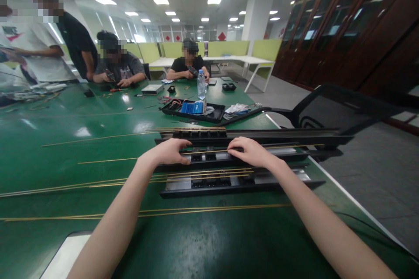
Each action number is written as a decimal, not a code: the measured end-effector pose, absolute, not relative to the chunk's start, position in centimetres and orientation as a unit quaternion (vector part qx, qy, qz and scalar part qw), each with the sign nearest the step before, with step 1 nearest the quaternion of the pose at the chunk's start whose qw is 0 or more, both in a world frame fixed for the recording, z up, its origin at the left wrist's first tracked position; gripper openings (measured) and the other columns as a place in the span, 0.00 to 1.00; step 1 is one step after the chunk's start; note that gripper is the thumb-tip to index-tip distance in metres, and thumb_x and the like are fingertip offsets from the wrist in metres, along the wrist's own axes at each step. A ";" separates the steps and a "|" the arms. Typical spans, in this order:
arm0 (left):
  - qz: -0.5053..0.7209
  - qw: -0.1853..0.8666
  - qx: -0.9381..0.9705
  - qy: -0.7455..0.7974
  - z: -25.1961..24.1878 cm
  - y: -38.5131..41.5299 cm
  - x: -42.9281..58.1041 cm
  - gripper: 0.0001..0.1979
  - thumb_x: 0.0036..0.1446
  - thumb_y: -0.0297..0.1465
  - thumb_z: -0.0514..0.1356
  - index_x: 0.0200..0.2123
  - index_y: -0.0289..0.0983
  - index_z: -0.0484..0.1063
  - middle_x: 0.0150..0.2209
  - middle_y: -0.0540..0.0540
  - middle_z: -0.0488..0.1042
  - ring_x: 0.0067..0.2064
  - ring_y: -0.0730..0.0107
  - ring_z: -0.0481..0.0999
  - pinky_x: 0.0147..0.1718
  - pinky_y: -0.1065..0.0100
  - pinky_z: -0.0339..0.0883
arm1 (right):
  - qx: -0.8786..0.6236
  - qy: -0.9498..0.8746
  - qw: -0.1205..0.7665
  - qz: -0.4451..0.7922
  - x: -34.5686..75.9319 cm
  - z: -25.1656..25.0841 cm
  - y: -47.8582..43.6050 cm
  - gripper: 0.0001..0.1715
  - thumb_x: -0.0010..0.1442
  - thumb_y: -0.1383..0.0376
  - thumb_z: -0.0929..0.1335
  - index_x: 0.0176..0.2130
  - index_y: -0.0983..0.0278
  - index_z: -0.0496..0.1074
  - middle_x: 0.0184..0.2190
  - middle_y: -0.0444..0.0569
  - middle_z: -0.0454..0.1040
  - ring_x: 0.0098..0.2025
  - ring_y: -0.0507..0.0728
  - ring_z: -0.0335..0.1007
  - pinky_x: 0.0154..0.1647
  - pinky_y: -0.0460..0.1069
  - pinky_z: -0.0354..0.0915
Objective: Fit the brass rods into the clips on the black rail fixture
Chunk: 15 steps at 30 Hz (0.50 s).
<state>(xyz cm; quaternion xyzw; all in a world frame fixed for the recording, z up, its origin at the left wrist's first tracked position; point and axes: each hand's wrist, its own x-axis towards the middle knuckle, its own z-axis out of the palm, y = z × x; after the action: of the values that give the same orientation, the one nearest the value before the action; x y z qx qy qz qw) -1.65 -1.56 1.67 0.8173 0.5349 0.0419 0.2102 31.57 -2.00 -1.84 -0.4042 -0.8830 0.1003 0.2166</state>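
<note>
My left hand (170, 151) rests at the left part of the middle black channel (238, 160), its fingers and thumb apart. At the right, my right hand (248, 151) has its fingertips pinched on a thin brass-coloured rod (108, 161). This rod runs lengthwise over the channel and out past both hands. Between my hands, small black blocks (210, 153) sit inside the channel. A nearer black channel (242, 188) holds similar blocks, with several rods (209, 174) lying across them. Behind my hands, a longer black channel (281, 138) carries more blocks and rods.
Loose rods (209, 210) lie along the green table (183, 248) in front. Beyond the channels are a black tray (216, 115) with a blue item, white gloves (237, 110) and a water bottle (201, 85). A chair (340, 115) stands right. Several people occupy the far side.
</note>
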 end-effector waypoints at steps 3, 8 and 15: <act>0.047 0.202 0.829 0.519 1.2 -1.6 -0.8 0.40 0.45 0.44 0.68 0.62 0.42 0.67 0.59 0.43 0.73 0.57 0.55 0.74 0.56 0.64 0.66 | -0.406 -0.882 0.218 0.102 31.5 -1.8 -2.0 0.14 0.66 0.57 0.65 0.40 0.59 0.78 0.42 0.49 0.79 0.44 0.58 0.73 0.48 0.51 0.66; 0.057 0.186 0.847 0.495 0.3 -1.4 0.3 0.35 0.46 0.46 0.67 0.58 0.41 0.72 0.56 0.44 0.75 0.54 0.55 0.75 0.54 0.64 0.66 | -0.409 -0.880 0.219 0.103 31.5 -1.9 -2.1 0.15 0.65 0.55 0.66 0.40 0.60 0.78 0.42 0.48 0.78 0.45 0.58 0.73 0.49 0.51 0.66; 0.071 0.196 0.841 0.499 0.1 -1.0 0.3 0.31 0.42 0.47 0.69 0.50 0.41 0.77 0.48 0.46 0.80 0.48 0.56 0.79 0.49 0.66 0.68 | -0.420 -0.876 0.219 0.088 31.4 -2.0 -2.2 0.14 0.65 0.55 0.67 0.40 0.60 0.78 0.42 0.48 0.78 0.45 0.58 0.73 0.50 0.52 0.66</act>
<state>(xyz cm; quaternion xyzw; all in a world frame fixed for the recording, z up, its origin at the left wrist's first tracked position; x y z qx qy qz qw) 0.31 -1.05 0.05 0.8409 0.4993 0.0709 0.1963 31.38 -2.25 -2.00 -0.4204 -0.8761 0.0876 0.2190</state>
